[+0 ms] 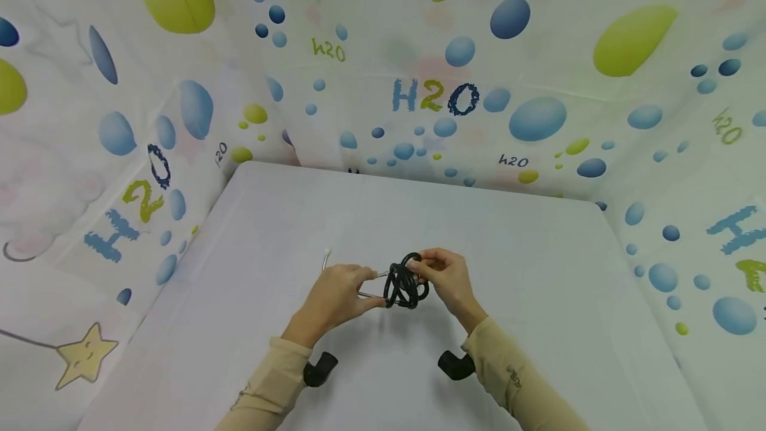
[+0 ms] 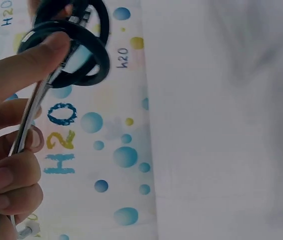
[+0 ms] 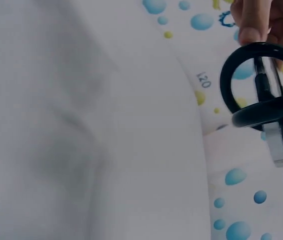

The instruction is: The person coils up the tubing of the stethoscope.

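A stethoscope is held up over the white table, its black tubing [image 1: 402,288] wound in several loops round its metal ear tubes. My left hand [image 1: 341,291] grips the ear tubes, thumb and fingers on either side. One white ear tip [image 1: 327,251] sticks up behind that hand. In the left wrist view the metal ear tube [image 2: 29,117] runs through the fingers, and the thumb presses on a loop. My right hand [image 1: 445,278] pinches the tubing at the right end of the bundle. Loops of tubing [image 3: 261,114] stand out near the right wrist camera.
Below and around the hands spreads the white tabletop [image 1: 526,285]. A printed cloth [image 1: 383,38] with blue and green drops hangs at the back and both sides. Black curved pieces [image 1: 320,370] sit at both wrists by the sleeves.
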A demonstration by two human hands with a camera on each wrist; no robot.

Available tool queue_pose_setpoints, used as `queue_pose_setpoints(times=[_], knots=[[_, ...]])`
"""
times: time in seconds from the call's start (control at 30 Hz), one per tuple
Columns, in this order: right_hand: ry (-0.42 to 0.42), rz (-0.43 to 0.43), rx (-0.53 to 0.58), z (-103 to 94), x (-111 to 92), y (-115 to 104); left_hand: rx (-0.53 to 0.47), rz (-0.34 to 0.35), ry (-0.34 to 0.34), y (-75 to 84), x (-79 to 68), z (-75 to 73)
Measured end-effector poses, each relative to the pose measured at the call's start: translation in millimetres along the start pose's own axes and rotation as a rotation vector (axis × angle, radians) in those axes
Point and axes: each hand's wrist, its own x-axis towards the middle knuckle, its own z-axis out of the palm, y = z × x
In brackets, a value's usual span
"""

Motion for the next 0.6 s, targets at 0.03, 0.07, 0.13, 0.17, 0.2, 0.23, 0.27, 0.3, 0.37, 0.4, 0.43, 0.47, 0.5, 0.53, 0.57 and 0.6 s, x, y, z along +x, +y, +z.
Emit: queue_pose_setpoints(times=[0.03, 0.07, 0.13, 0.17, 0.2, 0.23, 0.27, 0.3, 0.37, 0.4, 0.43, 0.47, 0.5, 0.53, 0.57, 0.6], knots=[[0.014, -0.014, -0.021, 0.1, -0.2, 1.2, -0.007, -0.006, -0.003, -0.1, -0.7, 1.2], [0.021, -0.032, -0.040, -0.2, -0.8, 1.8, -0.012, -0.010, -0.001, -0.4, -1.6, 2.4], [0.016, -0.081, -0.076, -3.1, -2.0, 3.9, -0.028, -0.016, 0.011, -1.0, -2.6, 3.7], [0.006, -0.111, -0.101, -5.6, -2.7, 5.5, -0.034, -0.013, 0.019, -1.1, -2.4, 3.9], [-0.010, -0.141, -0.123, -8.4, -3.3, 7.0, -0.036, -0.008, 0.028, -1.2, -2.2, 4.0], [-0.033, -0.165, -0.135, -11.6, -3.7, 8.7, -0.041, -0.004, 0.035, -1.4, -1.7, 3.9], [-0.063, -0.194, -0.147, -14.9, -4.2, 9.9, -0.046, -0.002, 0.038, -1.4, -1.2, 3.8], [-0.098, -0.209, -0.154, -18.4, -4.4, 11.3, -0.053, 0.000, 0.039, -1.4, -0.8, 3.8], [-0.176, -0.215, -0.165, -25.3, -5.0, 12.1, -0.071, 0.001, 0.029, -0.6, 0.2, 3.7], [-0.223, -0.203, -0.161, -28.8, -4.9, 12.1, -0.080, -0.001, 0.020, 0.0, 0.6, 3.7], [-0.275, -0.184, -0.150, -32.3, -4.7, 11.5, -0.092, -0.003, 0.009, 0.7, 1.0, 3.7], [-0.322, -0.170, -0.142, -35.9, -4.5, 10.5, -0.103, -0.007, -0.001, 1.5, 1.3, 3.8], [-0.364, -0.155, -0.132, -39.4, -3.9, 9.9, -0.114, -0.009, -0.011, 2.1, 1.7, 4.0], [-0.405, -0.145, -0.121, -41.9, -3.2, 9.1, -0.122, -0.015, -0.020, 2.5, 1.3, 3.6], [-0.441, -0.140, -0.111, -44.3, -2.3, 8.6, -0.130, -0.021, -0.029, 2.7, 0.8, 3.1], [-0.473, -0.139, -0.098, -46.2, -1.3, 8.2, -0.137, -0.027, -0.037, 2.6, 0.3, 2.8]])
